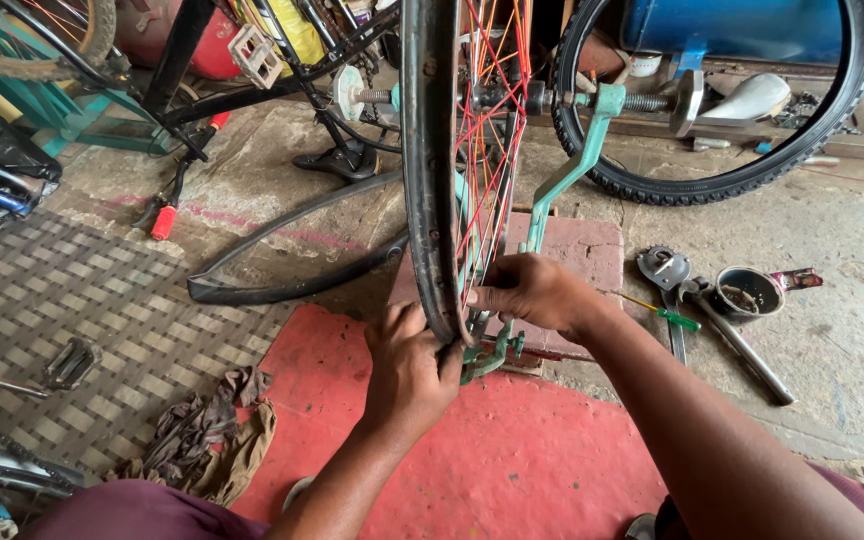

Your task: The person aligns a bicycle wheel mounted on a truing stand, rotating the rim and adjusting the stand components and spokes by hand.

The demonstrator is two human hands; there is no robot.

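Observation:
A bare bicycle wheel rim [424, 150] with red and orange spokes [487, 130] stands upright in a green truing stand [562, 180]. My left hand [410, 370] grips the rim's lower edge from the left, thumb against the metal. My right hand [532, 293] reaches in from the right and pinches at the spokes just inside the rim. What the right fingertips hold is hidden behind the rim. Both forearms come up from the bottom of the view.
A loose tyre [292, 255] lies on the floor to the left, another tyre [742, 170] leans behind. Spanners [742, 345], a green-handled screwdriver [667, 313] and a small tin [749, 290] lie right. A dirty rag [207, 435] and pedal [72, 362] rest on the checkered mat [102, 310]. A red mat [512, 450] lies underneath.

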